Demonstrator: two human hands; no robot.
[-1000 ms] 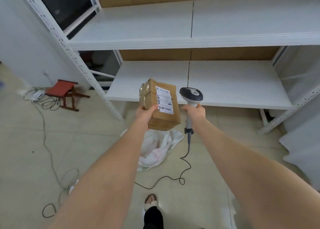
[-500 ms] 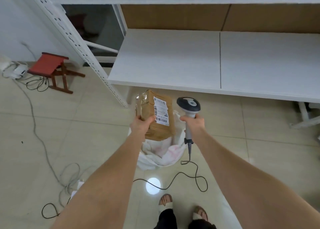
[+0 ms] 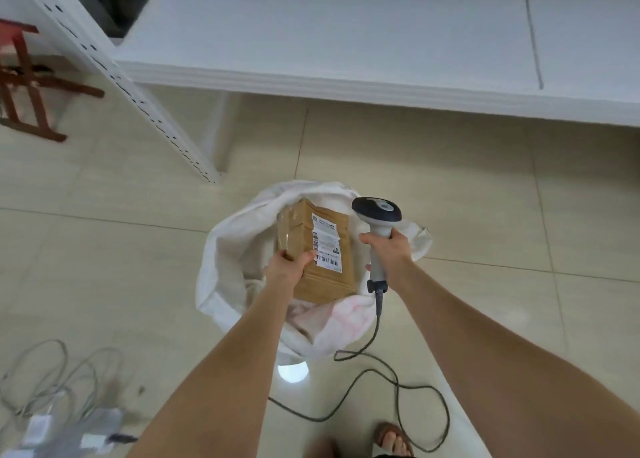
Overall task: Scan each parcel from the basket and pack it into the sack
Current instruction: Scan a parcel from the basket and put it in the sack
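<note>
Parcel (image 3: 320, 250), one; scanner (image 3: 377, 229), one; sack (image 3: 225, 250), one.

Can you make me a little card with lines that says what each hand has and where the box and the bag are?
left hand: holds the cardboard parcel by its near left edge
right hand: grips the barcode scanner by its handle
cardboard parcel: label facing up, held over the sack's open mouth
sack: white, on the tiled floor, mouth open
cable: hangs from the scanner handle and loops on the floor
nearby: white shelf beyond the sack, red stool at far left
</note>
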